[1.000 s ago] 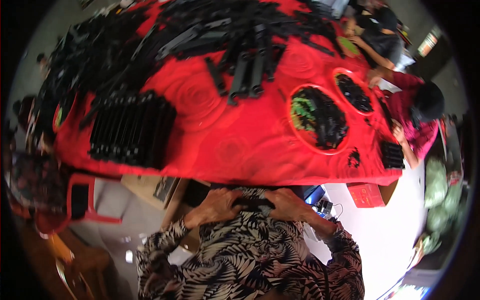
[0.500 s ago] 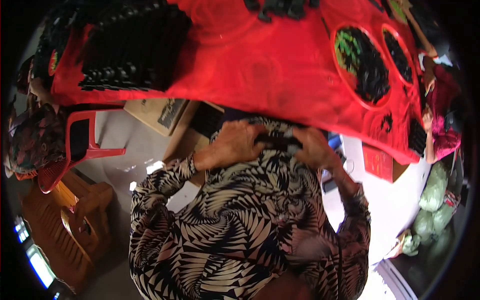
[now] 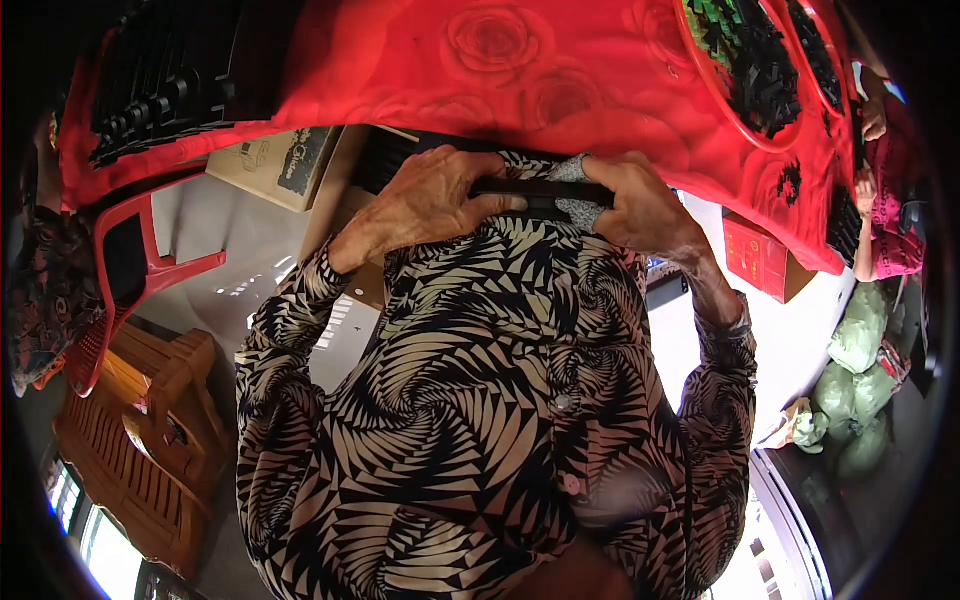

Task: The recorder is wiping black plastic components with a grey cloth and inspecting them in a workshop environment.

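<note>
Since half a second ago, the left hand (image 3: 430,195) and right hand (image 3: 640,205) have gone up in the head view, and so has the red counter (image 3: 400,70). Left fingers pinch one end of a black bar (image 3: 540,187); right fingers hold the other, with something grey and speckled (image 3: 580,213) (maybe cloth). One bar is in hand, before the patterned shirt (image 3: 450,370); whether the black stack (image 3: 165,85) is done or left, I can't tell. The bar looks long, thin and straight.
</note>
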Demonstrator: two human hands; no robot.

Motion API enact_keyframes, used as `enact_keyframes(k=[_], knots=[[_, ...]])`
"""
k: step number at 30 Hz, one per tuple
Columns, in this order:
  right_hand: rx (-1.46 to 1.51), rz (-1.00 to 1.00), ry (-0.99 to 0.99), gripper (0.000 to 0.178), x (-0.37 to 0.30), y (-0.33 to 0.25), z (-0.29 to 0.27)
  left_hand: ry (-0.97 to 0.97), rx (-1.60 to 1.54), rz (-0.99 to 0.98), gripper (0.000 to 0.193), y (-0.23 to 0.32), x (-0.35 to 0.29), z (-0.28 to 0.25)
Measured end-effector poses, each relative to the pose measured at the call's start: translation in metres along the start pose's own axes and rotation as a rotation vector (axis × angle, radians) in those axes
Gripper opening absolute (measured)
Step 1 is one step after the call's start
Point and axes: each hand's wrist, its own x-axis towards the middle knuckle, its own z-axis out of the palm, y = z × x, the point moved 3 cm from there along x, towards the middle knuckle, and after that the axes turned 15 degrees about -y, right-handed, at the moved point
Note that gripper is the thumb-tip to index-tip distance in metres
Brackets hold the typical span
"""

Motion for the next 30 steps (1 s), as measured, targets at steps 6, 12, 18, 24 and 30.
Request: enact_keyframes(k=[6,12,18,24,30], knots=[[-0.071,-0.078,0.048,0.025,-0.001,0.009,0.007,-0.04,0.002,0.029,0.045,-0.003,0.002,0.002],[-0.028,-0.031,0.028,0.027,0.005,0.015,0.013,-0.092,0.067,0.013,0.043,0.006,0.002,-0.007],[-0.132,-0.159,0.211,0.02,0.005,0.004,0.014,0.013,0.046,0.185,0.041,0.004,0.006,-0.002],[-0.097,0.022,0.091,0.031,0.007,0.009,0.016,0.009,-0.105,0.109,0.032,0.004,0.01,0.006],[-0.117,-0.001,0.054,0.033,0.009,0.003,0.013,0.044,-0.069,-0.001,0.028,0.008,0.011,0.01]])
